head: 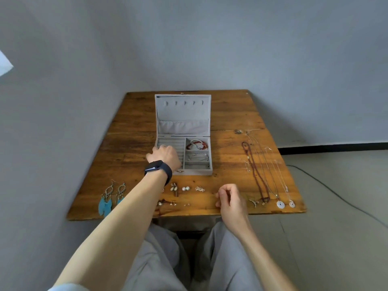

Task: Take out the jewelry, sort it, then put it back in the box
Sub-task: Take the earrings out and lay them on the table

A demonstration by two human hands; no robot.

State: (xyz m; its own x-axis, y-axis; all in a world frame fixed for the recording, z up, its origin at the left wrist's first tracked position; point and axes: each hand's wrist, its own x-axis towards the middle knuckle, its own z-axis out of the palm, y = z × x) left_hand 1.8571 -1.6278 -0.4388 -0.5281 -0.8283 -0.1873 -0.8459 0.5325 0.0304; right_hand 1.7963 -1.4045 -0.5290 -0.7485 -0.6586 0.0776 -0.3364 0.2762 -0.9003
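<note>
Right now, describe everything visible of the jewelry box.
The jewelry box is grey, velvet-looking and rectangular, open on the wooden table, its lid raised, showing five hooks and a pocket. The base has ring slots on the left and three compartments on the right: the far one holds a red bead bracelet, the middle a silver bangle. The left hand is over the ring slots.

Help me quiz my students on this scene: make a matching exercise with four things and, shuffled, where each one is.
Things:
1 feather earrings
2 red bracelet
3 necklaces
4 watch

Places:
a in the box
b table, right side
c left wrist
d table, front left

Pairs: 1-d; 2-a; 3-b; 4-c
</note>
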